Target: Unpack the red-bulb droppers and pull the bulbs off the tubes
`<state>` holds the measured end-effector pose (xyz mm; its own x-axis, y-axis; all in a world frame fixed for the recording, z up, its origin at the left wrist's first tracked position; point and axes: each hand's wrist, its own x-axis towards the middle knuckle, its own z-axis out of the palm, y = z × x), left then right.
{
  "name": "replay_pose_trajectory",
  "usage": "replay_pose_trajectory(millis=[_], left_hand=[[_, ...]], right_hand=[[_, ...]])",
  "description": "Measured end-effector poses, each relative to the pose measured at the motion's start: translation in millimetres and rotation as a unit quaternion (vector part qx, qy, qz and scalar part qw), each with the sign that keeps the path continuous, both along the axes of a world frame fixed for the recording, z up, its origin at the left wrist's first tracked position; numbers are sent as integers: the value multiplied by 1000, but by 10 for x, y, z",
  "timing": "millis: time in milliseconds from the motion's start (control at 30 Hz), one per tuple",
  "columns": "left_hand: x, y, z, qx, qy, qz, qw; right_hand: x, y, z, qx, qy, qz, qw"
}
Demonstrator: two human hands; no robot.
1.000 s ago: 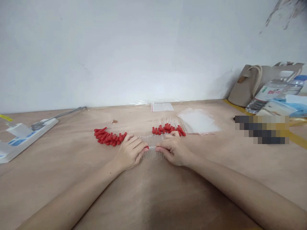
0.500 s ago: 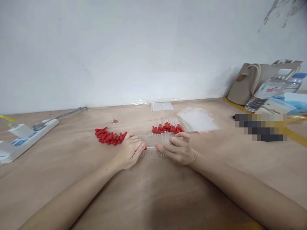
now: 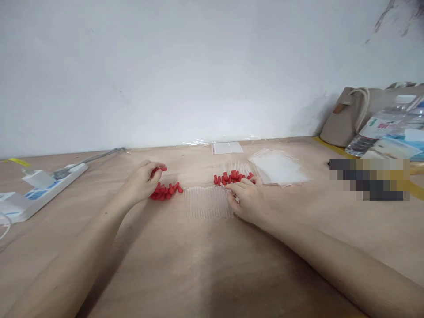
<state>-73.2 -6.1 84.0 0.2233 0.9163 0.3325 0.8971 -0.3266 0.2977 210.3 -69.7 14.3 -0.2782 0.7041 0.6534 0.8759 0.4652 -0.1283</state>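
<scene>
My left hand [image 3: 143,179] is raised over the left pile of red rubber dropper bulbs [image 3: 165,191], with one red rubber bulb [image 3: 161,169] pinched between thumb and fingers. Clear glass dropper tubes [image 3: 207,203] lie side by side in a row at the middle of the table. Over the right end of that row, my right hand [image 3: 247,198] has its fingers bent and somewhat apart, touching the tubes. Just behind it lie droppers with red bulbs [image 3: 233,176] on their near ends, partly hidden by the fingers.
Clear plastic bags [image 3: 278,167] are stacked at the back right, with a smaller bag [image 3: 227,148] near the wall. A power strip [image 3: 49,190] with plugs and a cord is at the left. At the right stand a beige bag [image 3: 341,117] and water bottles [image 3: 379,126].
My left hand has moved left and up from the tubes to the left pile and now holds a red bulb. My right hand has shifted slightly and lies over the tubes' right end.
</scene>
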Motion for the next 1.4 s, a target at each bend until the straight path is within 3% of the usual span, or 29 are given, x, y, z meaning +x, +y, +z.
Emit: replay_pose_trajectory(millis=[200, 433, 700, 900, 1033, 1233, 1333, 1400], left_hand=[[-169, 60, -13, -70, 13, -5, 997], [-118, 42, -41, -140, 42, -86, 985], [-28, 13, -51, -115, 66, -78, 988], [2, -15, -14, -141, 102, -75, 982], [19, -60, -1, -92, 92, -116, 985], [414, -115, -79, 20, 71, -156, 985], [777, 6, -180, -9, 88, -145, 986], [1011, 133, -241, -47, 100, -80, 991]], right_hand=[[-27, -37, -26, -4, -39, 20, 999], [-35, -74, -5, -72, -47, 63, 994], [-14, -64, -7, -83, -46, 62, 994], [156, 66, 0, -44, 76, -22, 996], [413, 183, -11, -40, 137, -99, 985], [685, 345, -114, -70, 187, -175, 964], [684, 372, -157, -67, 165, -163, 970], [650, 348, -151, -55, 148, -144, 977]])
